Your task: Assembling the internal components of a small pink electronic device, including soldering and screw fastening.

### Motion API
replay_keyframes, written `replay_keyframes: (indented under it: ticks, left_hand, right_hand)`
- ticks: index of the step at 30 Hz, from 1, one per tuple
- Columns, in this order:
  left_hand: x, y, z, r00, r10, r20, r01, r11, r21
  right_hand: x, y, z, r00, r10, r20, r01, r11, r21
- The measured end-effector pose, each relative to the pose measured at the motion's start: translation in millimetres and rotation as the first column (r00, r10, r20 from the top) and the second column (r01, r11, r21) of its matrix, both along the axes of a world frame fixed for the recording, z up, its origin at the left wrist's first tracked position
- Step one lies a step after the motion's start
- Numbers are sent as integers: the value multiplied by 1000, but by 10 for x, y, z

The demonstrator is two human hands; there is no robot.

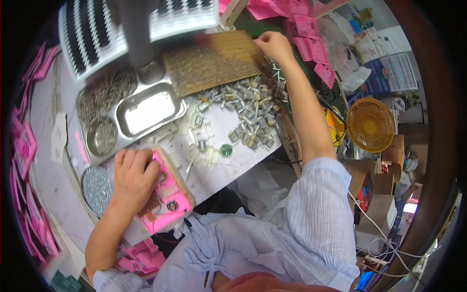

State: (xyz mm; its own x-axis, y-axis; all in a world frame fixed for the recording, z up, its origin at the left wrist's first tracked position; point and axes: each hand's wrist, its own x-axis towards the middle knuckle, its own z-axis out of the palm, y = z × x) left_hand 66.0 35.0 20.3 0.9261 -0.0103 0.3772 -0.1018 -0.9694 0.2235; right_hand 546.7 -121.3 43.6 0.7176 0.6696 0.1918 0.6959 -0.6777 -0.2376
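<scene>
My left hand (134,175) is closed over the upper part of a pink plastic housing (165,223) that lies at the table's near edge. A small round metal part sits in the housing, and my fingers hide the rest of its inside. Farther off to the right, my right hand (275,46) is in a pinch by the right end of a brown board (194,68) covered with rows of small metal pieces. Whatever is between those fingertips is too small to make out. Just below the board lies a heap of small metallic blocks (250,112) with pale parts.
A metal compartment tray (146,114) holds small metal pins. Beside my left hand is a round dish of grey bits (97,190). A grey post (138,34) and white ribbed panel (109,41) rise over the tray. Pink housings (306,44) and a yellow basket (369,125) are at the right.
</scene>
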Motion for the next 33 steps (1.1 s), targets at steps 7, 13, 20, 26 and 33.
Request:
replay_keyframes:
  ticks: [7, 13, 20, 26, 33]
  left_hand:
    - [-92, -45, 11, 997, 52, -57, -53, 998, -14]
    - [-122, -92, -15, 996, 77, -34, -80, 993, -88]
    - [-274, -54, -123, 994, 107, -19, -109, 989, -99]
    - [-504, -27, 61, 966, 249, 70, -235, 958, -161]
    - [-463, -261, 39, 967, 238, 96, -226, 966, -123]
  right_hand:
    - [1647, -655, -667, 691, -718, 86, 634, 544, -550]
    - [2175, -833, -887, 533, -830, 166, 803, 433, -410]
    - [2383, -885, -990, 653, -712, 258, 755, 637, -154]
    - [2417, -792, -69, 727, -686, -27, 663, 691, 289]
    - [565, -676, 1127, 968, -95, -230, 241, 124, 963]
